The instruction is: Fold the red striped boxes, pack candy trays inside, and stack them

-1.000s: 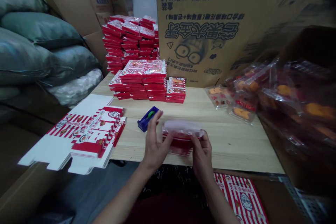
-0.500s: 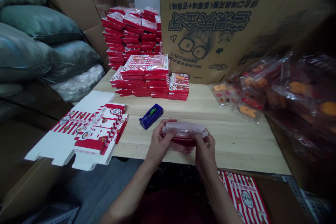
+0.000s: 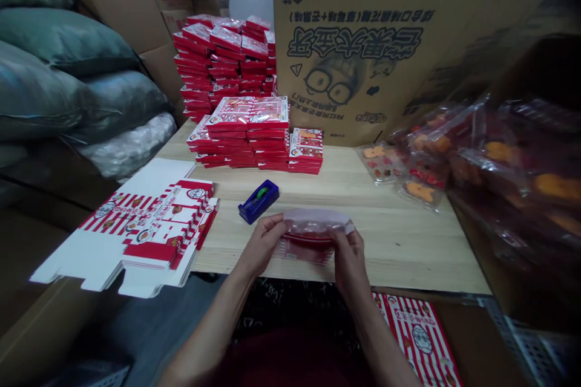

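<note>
Between my two hands is a small red and white candy box (image 3: 309, 249), held low over the table's front part. Its pale flap (image 3: 313, 217) stands up along the far side, with shiny clear plastic below it. My left hand (image 3: 264, 243) pinches the box's left end between thumb and fingers. At the right end, my right hand (image 3: 350, 257) grips it with the thumb on the near face and the fingers partly hidden behind. Just beyond my left hand sits a blue tape dispenser (image 3: 258, 201) with a green core.
Flat printed box blanks (image 3: 149, 217) lie left. Finished red boxes (image 3: 247, 133) are stacked behind, with a taller pile (image 3: 222, 60) farther back. Clear candy packs (image 3: 420, 190) heap on the right. A large carton (image 3: 345, 42) stands behind; striped printed card (image 3: 420, 335) lies below the front edge.
My left hand has slid to the left end of the box, its thumb no longer over the middle. The flap looks flatter and more spread out. The view has shifted slightly.
</note>
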`<state>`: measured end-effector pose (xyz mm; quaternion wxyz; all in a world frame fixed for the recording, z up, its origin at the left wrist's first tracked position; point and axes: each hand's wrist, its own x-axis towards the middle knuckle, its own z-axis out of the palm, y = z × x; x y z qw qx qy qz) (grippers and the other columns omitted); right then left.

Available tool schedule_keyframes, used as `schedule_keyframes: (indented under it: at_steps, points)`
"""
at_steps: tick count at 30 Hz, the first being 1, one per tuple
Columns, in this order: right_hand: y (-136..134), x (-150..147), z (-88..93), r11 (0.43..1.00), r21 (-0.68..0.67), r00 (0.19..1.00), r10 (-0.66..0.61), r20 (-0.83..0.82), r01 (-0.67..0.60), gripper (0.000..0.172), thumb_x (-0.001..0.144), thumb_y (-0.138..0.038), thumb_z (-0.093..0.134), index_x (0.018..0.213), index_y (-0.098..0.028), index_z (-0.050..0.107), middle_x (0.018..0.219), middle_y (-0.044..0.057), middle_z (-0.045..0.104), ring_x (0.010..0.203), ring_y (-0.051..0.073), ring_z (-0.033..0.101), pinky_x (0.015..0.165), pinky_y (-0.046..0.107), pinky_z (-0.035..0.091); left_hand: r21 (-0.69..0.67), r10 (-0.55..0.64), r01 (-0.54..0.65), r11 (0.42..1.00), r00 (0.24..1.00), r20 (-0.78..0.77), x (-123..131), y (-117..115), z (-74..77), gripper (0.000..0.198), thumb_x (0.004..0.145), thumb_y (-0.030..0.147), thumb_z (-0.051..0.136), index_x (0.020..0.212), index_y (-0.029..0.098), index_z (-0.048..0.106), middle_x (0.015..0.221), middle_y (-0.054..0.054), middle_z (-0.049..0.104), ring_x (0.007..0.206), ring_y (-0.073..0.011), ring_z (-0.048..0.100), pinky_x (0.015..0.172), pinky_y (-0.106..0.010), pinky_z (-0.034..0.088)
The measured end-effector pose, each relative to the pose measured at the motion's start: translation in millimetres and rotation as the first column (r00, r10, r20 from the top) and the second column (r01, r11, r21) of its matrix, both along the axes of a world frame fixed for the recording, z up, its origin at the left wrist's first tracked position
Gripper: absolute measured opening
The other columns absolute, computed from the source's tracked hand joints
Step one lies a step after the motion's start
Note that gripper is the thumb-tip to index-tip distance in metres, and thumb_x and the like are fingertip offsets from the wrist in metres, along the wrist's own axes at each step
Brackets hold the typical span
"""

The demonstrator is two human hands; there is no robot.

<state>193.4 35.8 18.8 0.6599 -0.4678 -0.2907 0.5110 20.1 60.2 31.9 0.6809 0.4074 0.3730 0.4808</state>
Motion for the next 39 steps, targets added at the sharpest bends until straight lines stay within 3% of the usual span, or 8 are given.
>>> schedule_keyframes:
  at_steps: [5,14,18,21,26,29,33,39]
  points:
    - [0.5,27.1,-0.6,0.969,0.02,0.962,0.245,-0.118,-0.245,0.039,0.089,-0.058,0.058,0.1,-0.026,0.077,0.11,0.006,0.08,0.112,0.03,0.07,0.102,0.047,0.051,0.01,0.051,-0.051,0.999,0.997,-0.058,3.1,7.1,-1.6,0.019,0.089,0.033,0.069,0.093,0.017,0.081,0.078,-0.002,0.077,0.074,-0.0189,0.067,0.077,-0.029,0.05]
    - [14.2,19.2,15.2,0.965,0.056,0.962,0.259,-0.089,-0.255,0.028,0.09,-0.036,0.068,0.115,-0.025,0.077,0.112,0.004,0.081,0.118,0.029,0.069,0.105,0.044,0.051,0.073,0.224,-0.219,0.973,0.972,-0.074,29.0,15.7,-4.1,0.022,0.092,0.032,0.061,0.091,0.017,0.077,0.08,-0.003,0.075,0.08,-0.0213,0.068,0.07,-0.029,0.05]
    - [0.7,15.3,37.8,0.965,-0.012,0.96,0.261,-0.101,-0.264,0.031,0.092,-0.037,0.066,0.12,-0.026,0.075,0.11,0.004,0.081,0.113,0.029,0.071,0.099,0.044,0.055,-0.06,0.287,-0.294,0.954,0.952,-0.109,34.8,-0.2,15.8,0.022,0.09,0.034,0.059,0.097,0.018,0.074,0.071,0.0,0.072,0.064,-0.0181,0.063,0.059,-0.027,0.046]
    - [-21.3,18.2,32.4,0.943,-0.139,0.946,0.278,-0.167,-0.302,0.034,0.089,-0.041,0.069,0.119,-0.024,0.075,0.105,0.005,0.081,0.104,0.03,0.074,0.09,0.044,0.059,-0.256,0.207,-0.219,0.942,0.976,-0.072,29.2,-24.7,20.3,0.022,0.087,0.036,0.064,0.098,0.019,0.072,0.068,0.002,0.07,0.051,-0.0134,0.055,0.05,-0.024,0.039]
    - [-48.0,24.8,-12.6,0.846,-0.335,0.895,0.315,-0.314,-0.415,0.034,0.078,-0.04,0.078,0.105,-0.018,0.078,0.088,0.006,0.082,0.076,0.027,0.076,0.075,0.042,0.061,-0.482,0.117,-0.06,0.874,0.989,0.09,13.5,-50.1,-20.7,0.022,0.069,0.02,0.069,0.091,0.018,0.073,0.077,-0.002,0.075,0.061,-0.0155,0.064,0.061,-0.026,0.048]
    - [-49.7,28.5,-27.1,0.856,-0.336,0.906,0.297,-0.302,-0.393,0.03,0.069,-0.032,0.082,0.096,-0.019,0.08,0.077,0.004,0.081,0.068,0.025,0.075,0.071,0.04,0.061,-0.563,0.123,-0.037,0.826,0.985,0.117,5.1,-52.9,-46.8,0.023,0.063,0.015,0.07,0.086,0.016,0.075,0.076,-0.004,0.076,0.061,-0.0169,0.066,0.063,-0.028,0.051]
    - [-49.2,33.0,-23.3,0.873,-0.312,0.919,0.309,-0.244,-0.376,0.017,0.066,-0.025,0.079,0.082,-0.021,0.083,0.083,0.006,0.083,0.081,0.027,0.076,0.081,0.04,0.06,-0.528,0.158,-0.081,0.845,0.982,0.104,-7.6,-56.3,-52.5,0.023,0.062,0.013,0.074,0.085,0.014,0.078,0.084,-0.007,0.08,0.075,-0.02,0.072,0.072,-0.028,0.053]
    - [-56.8,38.2,-26.0,0.875,-0.237,0.906,0.413,-0.088,-0.422,0.013,0.079,-0.03,0.074,0.082,-0.024,0.085,0.101,0.008,0.083,0.106,0.03,0.074,0.101,0.045,0.052,-0.16,-0.178,0.182,0.97,0.983,0.037,-28.4,-64.5,-38.0,0.026,0.087,0.031,0.068,0.104,0.018,0.083,0.118,-0.014,0.079,0.118,-0.0316,0.07,0.108,-0.044,0.047]
